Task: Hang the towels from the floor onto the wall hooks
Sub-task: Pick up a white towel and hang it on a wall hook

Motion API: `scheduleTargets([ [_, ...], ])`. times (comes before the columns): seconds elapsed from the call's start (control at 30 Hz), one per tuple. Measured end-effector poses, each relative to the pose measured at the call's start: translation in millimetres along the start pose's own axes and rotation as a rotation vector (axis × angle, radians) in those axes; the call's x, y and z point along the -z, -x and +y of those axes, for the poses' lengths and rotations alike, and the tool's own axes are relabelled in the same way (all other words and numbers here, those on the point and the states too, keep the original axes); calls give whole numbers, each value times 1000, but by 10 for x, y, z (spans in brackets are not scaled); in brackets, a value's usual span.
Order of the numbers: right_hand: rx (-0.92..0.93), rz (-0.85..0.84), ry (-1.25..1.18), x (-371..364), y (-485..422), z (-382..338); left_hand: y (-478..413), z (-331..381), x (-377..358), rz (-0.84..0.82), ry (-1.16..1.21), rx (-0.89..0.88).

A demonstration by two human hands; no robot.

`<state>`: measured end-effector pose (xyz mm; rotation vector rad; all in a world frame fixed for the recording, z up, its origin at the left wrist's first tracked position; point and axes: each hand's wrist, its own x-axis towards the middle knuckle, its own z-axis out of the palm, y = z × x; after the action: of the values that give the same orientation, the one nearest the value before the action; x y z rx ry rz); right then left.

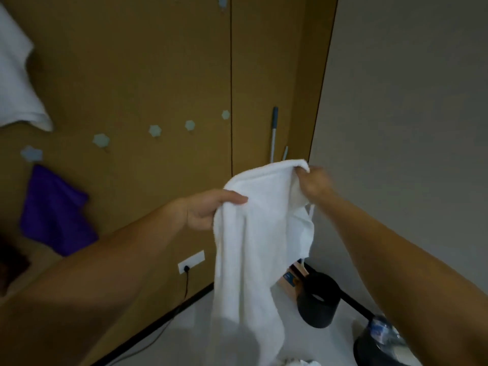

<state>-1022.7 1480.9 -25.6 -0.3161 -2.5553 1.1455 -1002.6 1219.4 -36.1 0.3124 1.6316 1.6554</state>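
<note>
I hold a white towel (253, 233) up in front of the brown wall. My left hand (208, 210) grips its left upper edge, thumb over the cloth. My right hand (314, 183) pinches the top right corner. The towel hangs down toward the floor. A row of pale blue star-shaped wall hooks (155, 130) runs across the wall to the left. A purple towel (55, 210) hangs from the leftmost hook (31, 153). Another white towel (18, 83) hangs at the upper left.
A mop handle (273, 133) leans in the corner behind the towel. A black bin (317, 299) lies on the floor by a cardboard box (290, 277). A water bottle (380, 336) sits at the lower right. A wall socket (191, 261) has a black cable running down.
</note>
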Motion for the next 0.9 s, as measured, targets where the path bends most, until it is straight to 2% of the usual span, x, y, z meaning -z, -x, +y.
scheduleTargets([
  [0.07,-115,-213,-200,-176,181,-32,166,-19,85,33,205,-138],
  [0.1,-162,-348,-220,-235,270,-49,255,-10,137,67,247,-183],
  [0.3,-356,-1153,-70,-437,673,-229,752,142,495,140,326,-296],
  [0.37,-372,-1280,-70,-587,804,-279,912,190,588,146,343,-315],
  [0.43,-402,-1237,-319,-793,938,-365,1063,218,676,155,346,-336],
  [0.5,-358,-1043,-642,-966,1026,-487,1221,222,782,178,327,-339],
  [0.57,-301,-823,-863,-1102,1040,-624,1375,221,921,190,305,-329],
  [0.63,-320,-727,-1017,-1218,1070,-777,1530,210,1094,236,279,-329],
  [0.73,-340,-607,-1145,-1277,1048,-981,1779,157,1408,410,186,-250],
  [0.8,-383,-623,-1180,-1250,1009,-1065,1974,78,1642,525,61,-112],
  [0.9,-461,-930,-990,-1254,1072,-1114,2242,-75,1897,685,-92,56],
])
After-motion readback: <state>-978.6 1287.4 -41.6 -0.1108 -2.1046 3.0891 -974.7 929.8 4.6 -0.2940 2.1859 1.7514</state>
